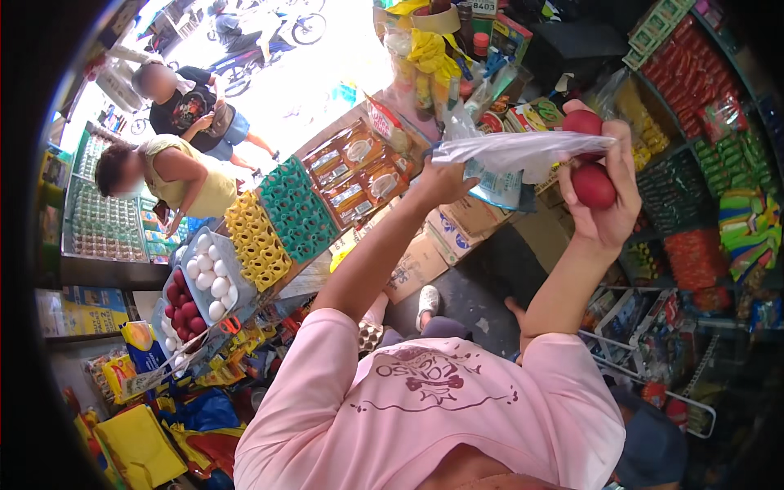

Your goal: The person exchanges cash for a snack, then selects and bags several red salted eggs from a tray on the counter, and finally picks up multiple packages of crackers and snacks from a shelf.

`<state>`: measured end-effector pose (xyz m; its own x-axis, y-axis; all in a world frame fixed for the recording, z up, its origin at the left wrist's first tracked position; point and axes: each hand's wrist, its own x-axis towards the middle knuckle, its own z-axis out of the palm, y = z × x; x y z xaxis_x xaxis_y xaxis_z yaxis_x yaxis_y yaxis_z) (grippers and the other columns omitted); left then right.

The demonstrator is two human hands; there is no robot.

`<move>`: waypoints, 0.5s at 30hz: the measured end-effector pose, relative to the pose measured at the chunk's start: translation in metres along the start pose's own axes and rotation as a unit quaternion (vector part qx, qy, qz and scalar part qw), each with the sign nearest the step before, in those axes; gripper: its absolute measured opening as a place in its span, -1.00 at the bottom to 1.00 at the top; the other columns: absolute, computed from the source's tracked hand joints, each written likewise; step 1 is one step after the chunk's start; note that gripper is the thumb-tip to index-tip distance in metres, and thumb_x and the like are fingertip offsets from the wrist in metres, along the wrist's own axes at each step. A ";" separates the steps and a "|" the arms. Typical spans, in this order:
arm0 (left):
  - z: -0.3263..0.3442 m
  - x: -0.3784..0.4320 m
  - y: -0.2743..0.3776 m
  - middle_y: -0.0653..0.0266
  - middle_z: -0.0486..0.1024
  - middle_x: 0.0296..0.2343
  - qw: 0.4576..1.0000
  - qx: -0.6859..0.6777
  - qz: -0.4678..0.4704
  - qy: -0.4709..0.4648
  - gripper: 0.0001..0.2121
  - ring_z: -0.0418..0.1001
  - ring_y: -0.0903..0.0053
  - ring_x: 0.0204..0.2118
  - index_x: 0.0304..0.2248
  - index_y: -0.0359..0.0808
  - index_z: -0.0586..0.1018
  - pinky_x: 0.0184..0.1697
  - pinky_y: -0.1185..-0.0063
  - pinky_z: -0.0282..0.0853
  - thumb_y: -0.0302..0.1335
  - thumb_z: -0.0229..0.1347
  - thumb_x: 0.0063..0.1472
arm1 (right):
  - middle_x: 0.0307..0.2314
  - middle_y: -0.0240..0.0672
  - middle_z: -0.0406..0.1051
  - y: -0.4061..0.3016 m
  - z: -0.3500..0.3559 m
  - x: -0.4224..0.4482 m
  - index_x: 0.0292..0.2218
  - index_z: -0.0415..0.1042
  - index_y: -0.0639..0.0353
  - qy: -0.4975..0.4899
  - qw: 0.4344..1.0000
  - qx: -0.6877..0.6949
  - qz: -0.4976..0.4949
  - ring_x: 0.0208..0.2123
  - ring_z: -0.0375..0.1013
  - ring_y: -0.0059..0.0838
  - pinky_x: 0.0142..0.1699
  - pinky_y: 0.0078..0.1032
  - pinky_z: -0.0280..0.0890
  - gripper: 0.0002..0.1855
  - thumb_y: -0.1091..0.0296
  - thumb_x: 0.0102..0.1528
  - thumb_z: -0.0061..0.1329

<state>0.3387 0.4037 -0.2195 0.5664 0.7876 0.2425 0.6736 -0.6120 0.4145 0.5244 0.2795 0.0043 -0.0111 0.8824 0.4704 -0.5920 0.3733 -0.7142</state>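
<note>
My right hand [621, 205], raised at the right, cradles a dark red egg [593, 185] in its palm. Another red egg [582, 124] shows above it by the fingertips. A thin, clear plastic bag [520, 149] stretches from these fingers across to my left hand [446, 184], which grips its other end. How far the bag wraps the eggs cannot be made out. At the left, a pale blue tray of white eggs [211, 269] stands beside more red eggs [184, 309] in a container.
Yellow [257, 239] and green egg trays [297, 208] lie on the counter beside brown coffee sachet packs [358, 168]. Cardboard boxes [422, 263] stand below. Beyond the counter are two people [184, 171]. Racks of packaged goods [692, 165] line the right side.
</note>
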 end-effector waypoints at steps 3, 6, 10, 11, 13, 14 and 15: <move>-0.038 -0.013 0.001 -0.10 0.37 0.07 0.997 -0.044 0.059 -0.012 -0.39 0.29 0.03 0.14 0.09 -0.38 0.39 0.22 0.33 0.17 -0.12 0.14 0.16 | 0.10 0.30 0.12 -0.010 0.013 -0.007 -0.11 0.25 0.22 -0.002 1.000 0.002 0.001 -0.27 0.47 -0.25 -0.55 -0.61 0.35 -0.81 0.31 0.32 -0.19; -0.085 -0.048 -0.003 -0.02 0.43 0.01 0.987 -0.129 -0.010 -0.099 -0.44 0.38 0.12 0.07 0.05 -0.34 0.44 0.15 0.34 0.26 -0.17 0.19 0.14 | 0.09 0.30 0.13 -0.014 0.038 -0.013 -0.11 0.24 0.22 -0.031 0.999 0.015 -0.014 -0.26 0.47 -0.25 -0.55 -0.61 0.35 -0.81 0.31 0.32 -0.20; -0.212 -0.137 0.051 0.10 0.57 -0.23 0.989 -0.103 -0.105 -0.025 -0.60 0.56 0.31 -0.18 -0.11 -0.36 0.52 -0.05 0.45 0.44 -0.30 0.26 0.12 | 0.06 0.26 0.17 -0.021 0.080 -0.031 -0.12 0.26 0.22 -0.043 0.997 -0.048 -0.047 -0.29 0.48 -0.30 -0.55 -0.63 0.35 -0.82 0.31 0.33 -0.22; -0.226 -0.152 0.066 0.10 0.57 -0.23 0.989 -0.101 -0.102 -0.025 -0.60 0.56 0.31 -0.18 -0.11 -0.36 0.52 -0.05 0.45 0.44 -0.30 0.26 0.12 | 0.06 0.26 0.17 -0.016 0.092 -0.036 -0.12 0.26 0.22 -0.042 0.997 -0.048 -0.050 -0.29 0.48 -0.30 -0.55 -0.63 0.35 -0.82 0.31 0.33 -0.22; -0.244 -0.176 0.095 0.18 0.55 -0.26 0.931 -0.320 -0.106 0.135 -0.62 0.56 0.48 -0.21 -0.15 -0.34 0.53 -0.11 0.52 0.46 -0.40 0.32 0.05 | -0.01 0.06 0.32 -0.005 0.117 -0.046 -0.18 0.31 0.27 -0.018 0.996 -0.085 0.005 -0.30 0.47 -0.41 -0.53 -0.65 0.37 -0.83 0.35 0.29 -0.15; -0.242 -0.180 0.110 0.20 0.54 -0.25 0.924 -0.331 -0.072 0.177 -0.61 0.55 0.52 -0.20 -0.15 -0.32 0.52 -0.12 0.54 0.46 -0.43 0.34 0.03 | -0.05 -0.03 0.37 0.004 0.130 -0.050 -0.22 0.34 0.26 -0.015 0.995 -0.097 0.018 -0.32 0.47 -0.45 -0.56 -0.68 0.34 -0.84 0.34 0.27 -0.10; -0.238 -0.181 0.127 0.23 0.52 -0.25 0.913 -0.341 -0.039 0.221 -0.60 0.53 0.55 -0.20 -0.15 -0.31 0.52 -0.13 0.55 0.46 -0.47 0.36 0.01 | -0.06 -0.06 0.38 0.008 0.140 -0.054 -0.23 0.36 0.24 -0.029 0.993 -0.105 0.038 -0.29 0.46 -0.46 -0.43 -0.64 0.37 -0.85 0.34 0.26 -0.09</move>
<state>0.2086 0.2003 -0.0020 0.1809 0.8705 0.4578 0.1664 -0.4858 0.8581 0.4075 0.1945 0.0455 -0.0990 0.8948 0.4353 -0.4072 0.3627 -0.8382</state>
